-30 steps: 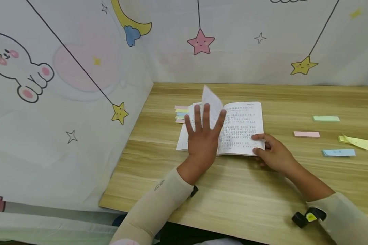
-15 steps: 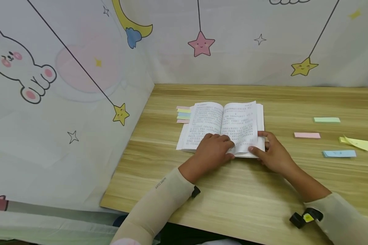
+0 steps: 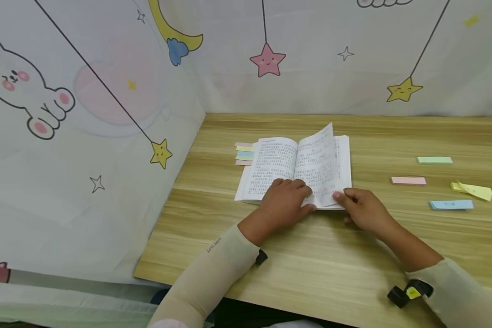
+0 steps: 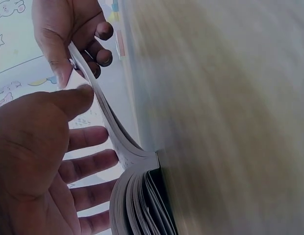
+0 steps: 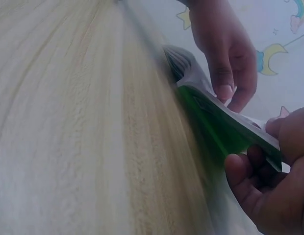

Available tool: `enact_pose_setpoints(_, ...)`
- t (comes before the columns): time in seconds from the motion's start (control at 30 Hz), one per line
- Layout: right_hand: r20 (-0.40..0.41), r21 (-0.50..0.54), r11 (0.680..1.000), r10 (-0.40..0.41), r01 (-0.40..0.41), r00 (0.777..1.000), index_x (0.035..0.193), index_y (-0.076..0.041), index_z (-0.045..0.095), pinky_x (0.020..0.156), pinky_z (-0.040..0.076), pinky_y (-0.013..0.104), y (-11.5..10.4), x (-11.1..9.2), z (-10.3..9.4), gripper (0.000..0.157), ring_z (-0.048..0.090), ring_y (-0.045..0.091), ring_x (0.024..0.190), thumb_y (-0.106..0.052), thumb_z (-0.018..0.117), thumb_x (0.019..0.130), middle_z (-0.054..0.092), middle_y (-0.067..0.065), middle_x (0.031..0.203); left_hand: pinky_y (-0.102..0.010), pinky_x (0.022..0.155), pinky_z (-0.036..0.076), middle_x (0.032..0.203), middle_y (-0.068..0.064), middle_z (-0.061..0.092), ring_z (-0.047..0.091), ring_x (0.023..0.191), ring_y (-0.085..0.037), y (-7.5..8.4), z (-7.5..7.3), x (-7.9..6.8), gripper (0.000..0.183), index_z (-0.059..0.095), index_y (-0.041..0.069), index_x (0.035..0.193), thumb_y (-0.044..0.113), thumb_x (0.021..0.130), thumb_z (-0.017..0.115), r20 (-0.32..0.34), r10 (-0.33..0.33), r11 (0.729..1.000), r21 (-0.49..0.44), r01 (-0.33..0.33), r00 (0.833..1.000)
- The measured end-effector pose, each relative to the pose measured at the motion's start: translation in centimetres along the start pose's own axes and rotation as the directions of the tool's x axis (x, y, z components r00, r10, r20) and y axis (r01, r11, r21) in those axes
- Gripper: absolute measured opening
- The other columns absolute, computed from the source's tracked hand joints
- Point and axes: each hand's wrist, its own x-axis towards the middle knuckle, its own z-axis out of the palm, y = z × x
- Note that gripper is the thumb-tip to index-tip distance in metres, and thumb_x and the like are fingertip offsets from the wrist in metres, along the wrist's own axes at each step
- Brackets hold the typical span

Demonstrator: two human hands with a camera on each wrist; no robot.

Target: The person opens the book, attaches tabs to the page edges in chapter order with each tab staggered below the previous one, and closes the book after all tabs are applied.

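An open book (image 3: 270, 164) with printed pages lies on the table, and one right-hand page (image 3: 317, 159) lifts at its top corner. My left hand (image 3: 284, 205) rests across the lower middle of the book, its fingers extended over the page in the left wrist view. At the lower right corner, my right hand (image 3: 366, 209) pinches the book, thumb on top. In the right wrist view the fingers curl under the green cover (image 5: 211, 117). Several coloured sticky tabs (image 3: 244, 154) stick out from the book's left edge.
Right of the book lie pads of sticky notes: green (image 3: 434, 161), pink (image 3: 408, 181), blue (image 3: 452, 205) and yellow (image 3: 471, 190), the yellow one with a raised strip. A cartoon-printed sheet (image 3: 303, 95) stands behind the wooden table (image 3: 311, 259).
My left hand has come down from a spread, raised pose onto the book's lower middle as a page turned rightward. That page's top corner has since lifted; the right index finger has drawn back.
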Motion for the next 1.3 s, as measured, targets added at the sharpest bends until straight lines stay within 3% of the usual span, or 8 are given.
enact_pose_setpoints(0.33, -0.023, 0.037, 0.999, -0.002, 0.003, 1.000, 0.109, -0.002, 0.062, 0.060, 0.049, 0.038, -0.1, -0.1, -0.2, 0.063, 0.061, 0.027, 0.067, -0.057, 0.036, 0.095, 0.058, 0.019, 0.093, -0.038, 0.097, 0.033, 0.124, 0.004, 0.049, 0.047, 0.115, -0.017, 0.0, 0.1, 0.1, 0.054, 0.051, 0.022, 0.130, 0.058, 0.089, 0.050, -0.011, -0.032, 0.999, -0.028, 0.032, 0.999)
enact_pose_setpoints(0.6, 0.066, 0.163, 0.984, -0.080, 0.068, 0.995, 0.136, -0.004, 0.048, 0.062, 0.051, 0.042, -0.5, -0.4, -0.4, 0.044, 0.054, 0.034, 0.083, -0.017, 0.028, 0.098, 0.054, 0.022, 0.108, -0.039, 0.100, 0.031, 0.131, 0.000, 0.045, 0.043, 0.121, -0.020, -0.1, 0.0, 0.2, 0.065, 0.037, 0.017, 0.141, 0.057, 0.090, 0.045, -0.145, -0.041, 0.999, -0.021, 0.039, 0.989)
enact_pose_setpoints(0.7, 0.045, 0.103, 0.992, -0.072, 0.067, 0.996, 0.140, -0.017, 0.046, 0.059, 0.051, 0.039, -0.1, -0.4, -0.4, 0.041, 0.057, 0.030, 0.076, -0.021, 0.037, 0.100, 0.053, 0.015, 0.117, -0.043, 0.100, 0.031, 0.131, -0.006, 0.045, 0.041, 0.123, -0.023, -0.5, -0.1, 0.3, 0.065, 0.029, 0.011, 0.144, 0.038, 0.090, 0.051, -0.331, -0.123, 0.991, 0.006, 0.132, 0.936)
enact_pose_setpoints(0.83, 0.022, 0.012, 0.996, -0.085, 0.085, 0.996, 0.138, -0.026, 0.049, 0.050, 0.048, 0.033, 0.4, -0.3, -0.5, 0.040, 0.055, 0.024, 0.063, -0.032, 0.049, 0.098, 0.056, 0.012, 0.105, -0.059, 0.102, 0.023, 0.138, -0.016, 0.036, 0.029, 0.132, -0.035, -1.1, -0.4, 0.1, 0.071, 0.017, 0.014, 0.147, 0.018, 0.085, 0.051, -0.586, -0.260, 0.921, 0.088, 0.380, 0.767)
enact_pose_setpoints(0.9, 0.011, -0.024, 0.995, -0.097, 0.098, 0.995, 0.138, -0.026, 0.048, 0.048, 0.045, 0.032, 0.6, -0.3, -0.7, 0.043, 0.052, 0.021, 0.059, -0.035, 0.052, 0.096, 0.055, 0.012, 0.094, -0.064, 0.102, 0.016, 0.145, -0.020, 0.025, 0.017, 0.137, -0.040, -1.2, -0.7, -0.1, 0.071, 0.021, 0.020, 0.147, 0.016, 0.084, 0.053, -0.614, -0.274, 0.876, 0.159, 0.455, 0.740)
enact_pose_setpoints(1.0, 0.005, -0.049, 0.994, -0.103, 0.103, 0.995, 0.142, -0.027, 0.041, 0.049, 0.044, 0.030, 0.7, -0.3, -0.8, 0.051, 0.051, 0.019, 0.060, -0.035, 0.055, 0.094, 0.054, 0.012, 0.094, -0.061, 0.104, 0.007, 0.151, -0.021, 0.011, 0.002, 0.139, -0.042, -0.8, -1.1, -0.6, 0.062, 0.039, 0.026, 0.138, 0.018, 0.082, 0.062, -0.527, -0.226, 0.860, 0.287, 0.422, 0.819)
enact_pose_setpoints(1.13, 0.014, -0.008, 0.995, -0.097, 0.097, 0.995, 0.149, -0.030, 0.025, 0.053, 0.046, 0.031, 0.8, -0.1, -0.6, 0.064, 0.055, 0.024, 0.069, -0.034, 0.058, 0.093, 0.057, 0.013, 0.104, -0.050, 0.108, 0.008, 0.146, -0.014, 0.032, 0.007, 0.140, -0.037, 0.0, -1.2, -0.9, 0.031, 0.061, 0.022, 0.112, 0.020, 0.082, 0.069, -0.300, -0.103, 0.930, 0.309, 0.199, 0.949)
enact_pose_setpoints(1.3, 0.011, 0.061, 0.992, -0.110, 0.109, 0.994, 0.151, -0.026, 0.012, 0.051, 0.048, 0.032, 0.6, 0.3, -0.3, 0.077, 0.059, 0.027, 0.065, -0.029, 0.061, 0.092, 0.064, 0.016, 0.102, -0.037, 0.094, 0.037, 0.121, 0.004, 0.056, 0.050, 0.115, -0.020, 0.4, -0.6, -0.5, 0.036, 0.063, 0.024, 0.114, 0.050, 0.091, 0.053, -0.071, 0.036, 0.993, 0.113, -0.027, 0.997)
